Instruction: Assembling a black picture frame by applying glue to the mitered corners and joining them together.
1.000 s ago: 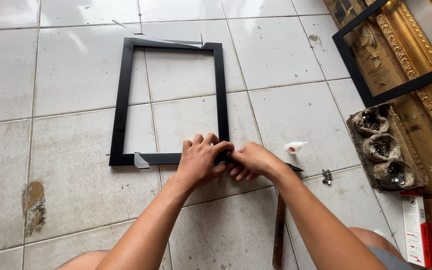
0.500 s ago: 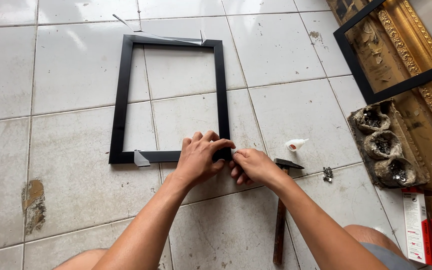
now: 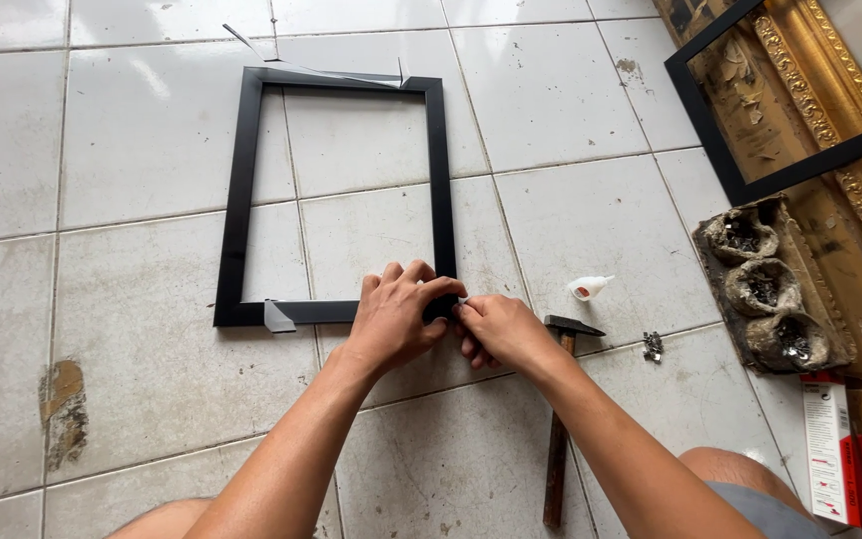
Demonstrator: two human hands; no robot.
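1. Worn brown tray with three round pockets (image 3: 762, 289), right side of the white tiled floor (image 3: 591, 120). Each pocket holds small dark metal bits; too small to tell the kind.
2. Small white squeeze bottle with a reddish tip (image 3: 588, 288) lies on its side on the tile, between the tray and the frame, apart from both.
3. Black rectangular picture frame (image 3: 239, 200) lies flat on the floor, centre-left, glassless; tile shows through it. Grey tape strips at its far edge and at its near-left corner.
4. Left hand (image 3: 396, 319): fingers curled, laid over the frame's near-right corner, pressing down on it. Palm hides the joint.
5. Right hand (image 3: 496, 331): fingers bent in tight, tips meeting the left fingertips at the same corner. Whether something small is pinched between them, cannot tell.
6. Hammer with a dark metal head and worn wooden handle (image 3: 558, 439) lies on the tile just beside the right wrist, head toward the frame, handle running to the near edge.
7. Small cluster of metal pieces (image 3: 652, 345) on the tile, near the tray's near-left corner.
8. Second black frame (image 3: 710, 120) over ornate gilt moulding (image 3: 830, 130) crowds the far-right corner.
9. Open tile lies left of the frame and beyond its far edge; right side is cluttered.
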